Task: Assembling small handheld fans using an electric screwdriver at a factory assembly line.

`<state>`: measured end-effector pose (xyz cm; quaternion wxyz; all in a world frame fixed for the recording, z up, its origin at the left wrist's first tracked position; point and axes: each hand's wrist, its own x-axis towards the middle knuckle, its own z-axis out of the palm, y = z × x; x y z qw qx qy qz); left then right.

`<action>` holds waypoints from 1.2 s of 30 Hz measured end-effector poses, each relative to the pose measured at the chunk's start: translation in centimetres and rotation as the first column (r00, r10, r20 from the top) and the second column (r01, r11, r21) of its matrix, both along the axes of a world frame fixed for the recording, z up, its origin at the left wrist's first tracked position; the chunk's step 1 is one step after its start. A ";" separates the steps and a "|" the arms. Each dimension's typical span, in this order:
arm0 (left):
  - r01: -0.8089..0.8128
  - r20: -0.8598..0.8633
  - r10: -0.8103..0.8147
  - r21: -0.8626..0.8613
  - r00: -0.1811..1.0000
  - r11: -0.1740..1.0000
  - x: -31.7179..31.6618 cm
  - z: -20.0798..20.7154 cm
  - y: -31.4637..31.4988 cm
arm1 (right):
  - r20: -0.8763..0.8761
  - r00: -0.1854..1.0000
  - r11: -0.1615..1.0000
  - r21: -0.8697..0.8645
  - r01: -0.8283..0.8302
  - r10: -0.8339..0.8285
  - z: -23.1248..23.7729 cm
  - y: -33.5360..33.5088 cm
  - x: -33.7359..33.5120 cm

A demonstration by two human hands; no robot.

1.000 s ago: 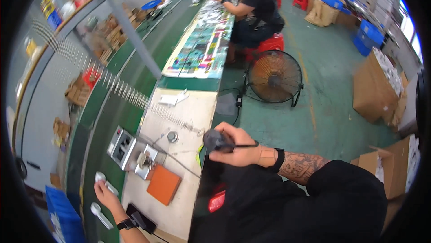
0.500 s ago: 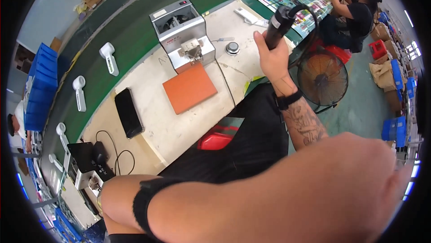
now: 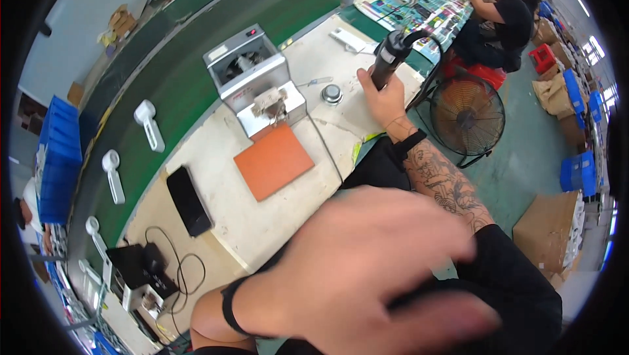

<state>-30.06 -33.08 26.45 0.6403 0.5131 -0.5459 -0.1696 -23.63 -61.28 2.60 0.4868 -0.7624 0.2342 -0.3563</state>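
My right hand [image 3: 386, 104] is closed around a black corded electric screwdriver [image 3: 391, 52] and holds it upright at the table's right edge. A thick black cable leaves its top, and the fist hides its lower end. Large and blurred in the foreground, my left hand [image 3: 367, 263] is over my lap with its thumb apart from the fingers; nothing shows in it. On the table, an orange square pad [image 3: 274, 161] lies in front of a silver screw feeder [image 3: 252, 73]. A small round metal piece [image 3: 332, 95] sits beside the feeder.
A black phone [image 3: 190, 201] and a black device with cables [image 3: 154, 260] lie on the table's left part. White round-headed handled parts [image 3: 149, 125] rest on the green conveyor [image 3: 190, 119]. A floor fan [image 3: 466, 119] stands at right, near a seated co-worker [image 3: 508, 14].
My left hand has swung from the far lower right back toward the lower middle. My right hand, still gripping the screwdriver, sits slightly lower and more left in the picture; the view has shifted.
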 end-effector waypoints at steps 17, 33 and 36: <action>-0.662 -0.654 0.532 0.063 0.538 0.747 22.0 -26.8 7.6 | -0.168 0.977 0.968 -0.192 -0.163 0.131 -1.3 -1.2 2.4; -0.613 -0.453 0.627 0.198 0.634 0.764 22.0 -27.2 7.2 | -0.227 0.971 0.908 -0.385 -0.165 0.080 -1.9 -0.7 4.1; -0.602 -0.491 0.599 0.174 0.633 0.779 21.3 -27.1 7.6 | -0.208 0.964 0.911 -0.341 -0.230 0.165 -0.7 0.2 3.7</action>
